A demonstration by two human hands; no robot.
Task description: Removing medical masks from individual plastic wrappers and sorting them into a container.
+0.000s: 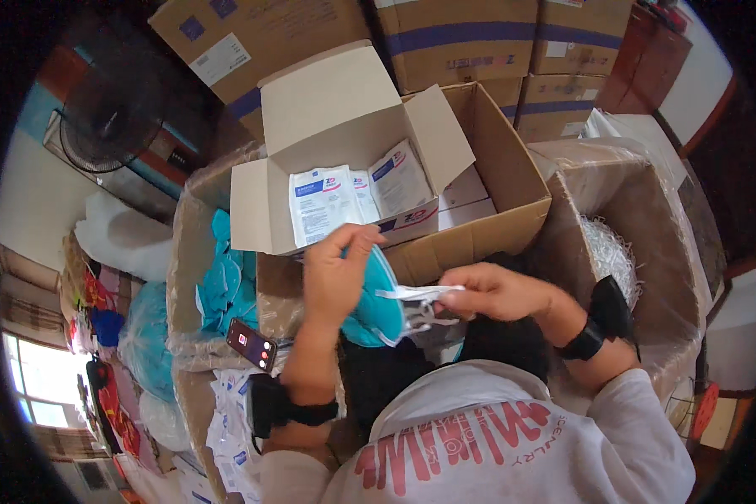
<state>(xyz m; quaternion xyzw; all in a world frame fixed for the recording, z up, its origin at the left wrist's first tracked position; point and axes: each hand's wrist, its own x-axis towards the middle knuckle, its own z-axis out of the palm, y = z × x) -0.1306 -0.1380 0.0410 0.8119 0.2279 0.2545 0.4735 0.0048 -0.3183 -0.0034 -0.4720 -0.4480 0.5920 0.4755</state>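
A teal cup-shaped face mask (380, 304) hangs over my lap, gripped near its upper edge by my left hand (338, 267), whose fingers are closed on it. White elastic straps (420, 293) run from the mask to the right. My right hand (497, 290) pinches these straps between thumb and fingers. Just beyond my left hand stands an open white carton (328, 105) with its flaps up. Several flat white-and-blue packets (323, 202) stand inside it.
The white carton rests on a larger brown box (504, 189). Left is a plastic-lined box with several teal masks (227, 286), a phone (252, 344) on its edge, and white packets (231, 420) nearer me. A right-hand box (680, 277) holds white strips (611, 260). Sealed cartons (462, 42) are stacked behind.
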